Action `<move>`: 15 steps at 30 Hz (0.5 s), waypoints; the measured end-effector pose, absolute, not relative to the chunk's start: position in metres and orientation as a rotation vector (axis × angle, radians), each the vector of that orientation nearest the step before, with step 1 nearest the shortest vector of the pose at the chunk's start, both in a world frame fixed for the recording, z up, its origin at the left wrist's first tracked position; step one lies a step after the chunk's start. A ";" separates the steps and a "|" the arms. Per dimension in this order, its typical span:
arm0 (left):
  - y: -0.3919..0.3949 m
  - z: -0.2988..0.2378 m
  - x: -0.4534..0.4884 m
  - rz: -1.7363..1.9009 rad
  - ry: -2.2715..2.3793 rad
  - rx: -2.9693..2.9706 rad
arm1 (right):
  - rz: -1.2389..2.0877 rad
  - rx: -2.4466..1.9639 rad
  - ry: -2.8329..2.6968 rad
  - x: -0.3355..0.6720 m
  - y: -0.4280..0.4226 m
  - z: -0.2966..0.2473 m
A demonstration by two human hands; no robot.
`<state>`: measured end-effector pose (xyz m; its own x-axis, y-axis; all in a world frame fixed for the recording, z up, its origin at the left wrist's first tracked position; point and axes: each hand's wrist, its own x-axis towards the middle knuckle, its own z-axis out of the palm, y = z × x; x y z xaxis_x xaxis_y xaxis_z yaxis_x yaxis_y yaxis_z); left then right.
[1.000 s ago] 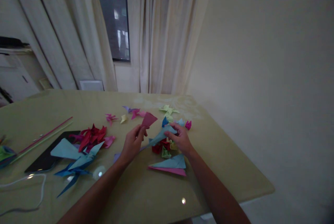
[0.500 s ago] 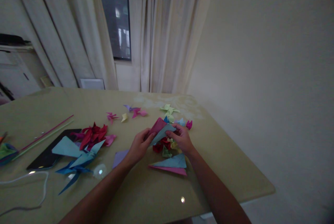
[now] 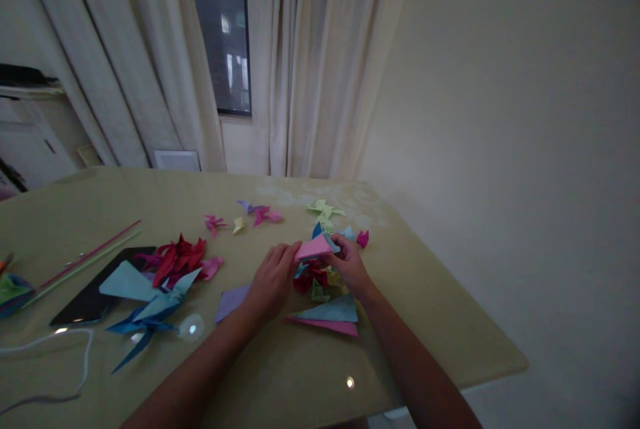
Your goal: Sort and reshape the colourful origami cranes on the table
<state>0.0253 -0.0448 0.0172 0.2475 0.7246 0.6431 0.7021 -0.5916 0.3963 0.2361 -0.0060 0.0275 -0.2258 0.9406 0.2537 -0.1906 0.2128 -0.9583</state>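
Between both hands, above the table, is a folded paper piece point(image 3: 314, 247), pink on the face toward me with light blue at its right edge. My left hand point(image 3: 273, 279) is closed on its left end. Fingers of my right hand point(image 3: 349, 263) pinch its right end. Beneath the hands lie several small folded papers, among them a dark red one point(image 3: 311, 278) and a green one point(image 3: 319, 291). Nearer to me rests a folded light blue and pink paper point(image 3: 330, 312). A purple paper point(image 3: 232, 300) is partly hidden by my left wrist.
On the left are a red origami pile point(image 3: 180, 261), blue paper cranes point(image 3: 150, 312), a dark tablet-like slab point(image 3: 95, 292), thin sticks point(image 3: 85, 259) and a white cable point(image 3: 86, 359). Small origami pieces point(image 3: 263, 215) sit farther back. A wall point(image 3: 500, 149) borders the table's right side.
The held paper has turned: a pink face now shows where dark pink and light blue layers showed before. My left hand has rolled over it, knuckles up. Things on the table stayed put.
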 end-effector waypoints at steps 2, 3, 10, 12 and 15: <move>-0.046 0.013 0.027 1.196 1.479 2.668 | 1.335 -0.753 -1.374 0.235 -0.006 0.026; -0.046 0.011 0.027 1.146 1.523 2.742 | 1.354 -0.746 -1.380 0.234 -0.006 0.024; -0.046 0.014 0.022 0.700 1.661 2.781 | 1.471 -0.735 -1.310 0.233 -0.004 0.017; -0.048 0.018 0.022 0.584 1.673 2.756 | 1.427 -0.755 -1.286 0.235 -0.004 0.019; -0.051 0.023 0.024 0.529 1.695 2.760 | 1.329 -0.784 -1.348 0.242 -0.003 0.024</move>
<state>0.0243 -0.0512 0.0233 0.4176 0.8419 0.3418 0.8869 -0.4595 0.0482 0.2419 -0.0032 0.0241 -0.2467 0.9435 0.2214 -0.2081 0.1716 -0.9630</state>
